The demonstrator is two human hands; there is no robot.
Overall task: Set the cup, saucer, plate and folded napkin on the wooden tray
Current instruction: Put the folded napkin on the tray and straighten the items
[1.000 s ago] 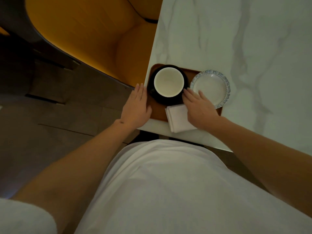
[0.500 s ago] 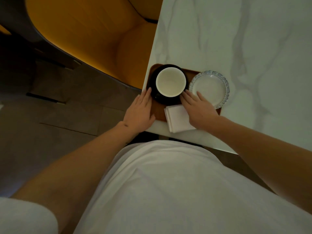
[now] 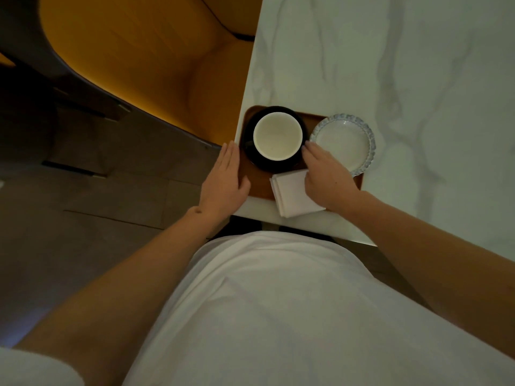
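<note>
A wooden tray (image 3: 257,185) lies at the near left corner of the marble table. On it a cream-lined cup (image 3: 278,136) stands in a black saucer (image 3: 252,156). A white plate with a blue scalloped rim (image 3: 344,142) sits at the tray's right end. A folded white napkin (image 3: 291,192) lies at the front, hanging past the tray's near edge. My left hand (image 3: 224,181) lies flat, fingers together, against the tray's left edge. My right hand (image 3: 324,178) rests on the napkin, fingertips by the cup and saucer, covering the napkin's right part.
The marble table (image 3: 418,65) stretches far and right. Its left edge (image 3: 245,107) runs beside the tray, with an orange upholstered chair (image 3: 156,65) just beyond it. Dark tiled floor (image 3: 83,204) lies to the left. My white-shirted torso fills the lower view.
My left hand slid forward and right along the tray's left edge. My right hand stayed on the napkin near the cup. The tray and its items look unmoved.
</note>
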